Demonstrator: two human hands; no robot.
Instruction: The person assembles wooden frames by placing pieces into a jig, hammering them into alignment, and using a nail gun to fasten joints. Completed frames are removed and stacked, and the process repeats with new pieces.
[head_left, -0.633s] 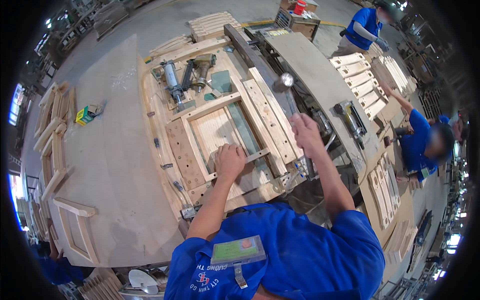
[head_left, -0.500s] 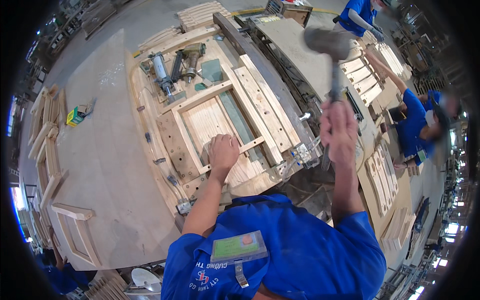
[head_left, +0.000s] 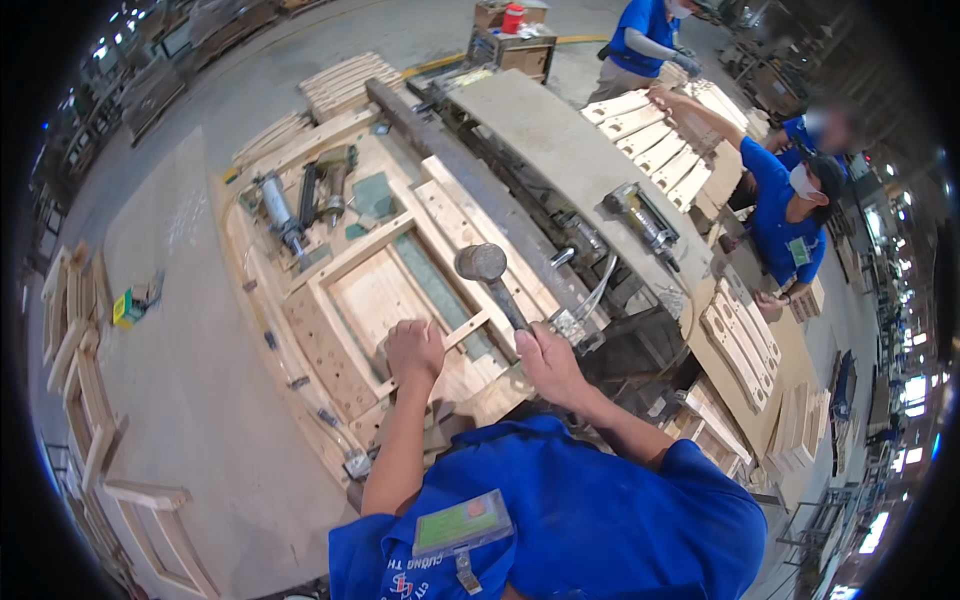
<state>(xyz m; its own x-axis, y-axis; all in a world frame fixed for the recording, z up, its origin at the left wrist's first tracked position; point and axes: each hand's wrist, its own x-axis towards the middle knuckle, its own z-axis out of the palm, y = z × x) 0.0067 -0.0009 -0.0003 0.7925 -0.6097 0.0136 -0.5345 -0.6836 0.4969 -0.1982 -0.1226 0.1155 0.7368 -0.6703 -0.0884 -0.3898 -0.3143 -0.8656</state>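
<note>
My right hand [head_left: 552, 368] is closed round the handle of a mallet [head_left: 482, 263], whose dark, round head hangs over the right side of a pale wooden frame [head_left: 362, 250]. The frame lies on a worktop fixture, and a wooden panel shows inside it. At the frame's near crosspiece, my left hand [head_left: 414, 350] has its fingers curled over the wood; the fingertips are hidden. Just right of the frame runs a long drilled wooden rail [head_left: 470, 225].
An air nail gun [head_left: 335, 185] and a silver pneumatic cylinder [head_left: 278, 210] lie beyond the frame. A small green-and-yellow box [head_left: 127, 308] sits on the left board, near stacked wooden frames [head_left: 85, 390]. Co-workers stand at the right beside slotted wooden slats [head_left: 645, 140].
My right hand has swung the mallet down and leftward, from raised on the right to over the frame. My left hand stays at the frame's crosspiece. The head view has shifted.
</note>
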